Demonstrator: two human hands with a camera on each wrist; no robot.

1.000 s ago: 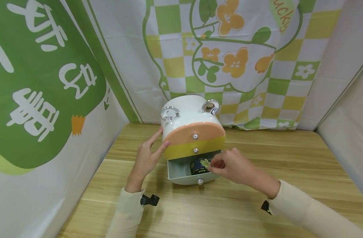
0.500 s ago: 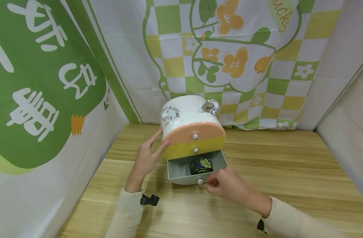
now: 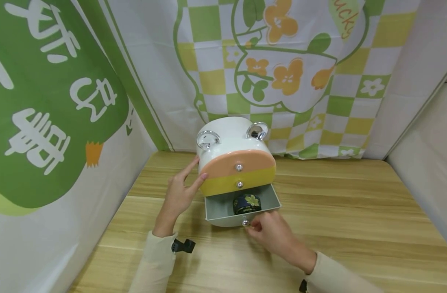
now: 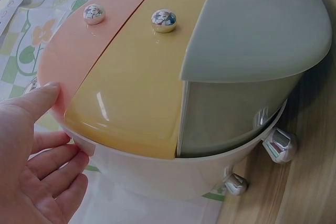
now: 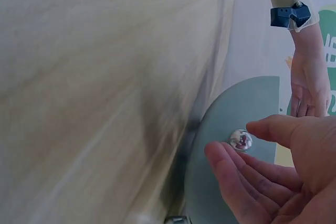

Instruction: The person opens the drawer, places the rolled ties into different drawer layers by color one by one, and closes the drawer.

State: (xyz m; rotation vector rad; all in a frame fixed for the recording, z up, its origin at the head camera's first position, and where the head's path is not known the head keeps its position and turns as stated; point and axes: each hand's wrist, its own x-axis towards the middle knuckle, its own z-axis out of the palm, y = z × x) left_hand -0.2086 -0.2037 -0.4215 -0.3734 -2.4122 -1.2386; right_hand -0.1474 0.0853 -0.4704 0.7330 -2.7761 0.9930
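A small rounded chest of drawers [image 3: 223, 138] stands on the table, white with an orange top drawer [image 3: 228, 161] and a yellow middle drawer [image 3: 223, 184]. Its grey-green bottom drawer [image 3: 223, 219] is pulled out. Inside lies a dark blue roll with a leaf pattern [image 3: 247, 203]. My left hand [image 3: 179, 193] rests against the chest's left side, the thumb on the front edge by the orange drawer. Close to the bottom drawer's silver knob [image 5: 240, 140] is my right hand [image 5: 278, 171], thumb and forefinger on either side with a small gap; contact is unclear.
The wooden table [image 3: 336, 211] extends to both sides and in front of the chest. Behind hangs a checked cloth [image 3: 311, 73] with flowers, and a green and white cloth [image 3: 55, 106] hangs at the left. Two silver rings [image 3: 258, 131] stick up from the chest.
My right hand has left the roll in the drawer and come down and left to the bottom knob. The roll stays in the drawer; my left hand keeps its place on the chest.
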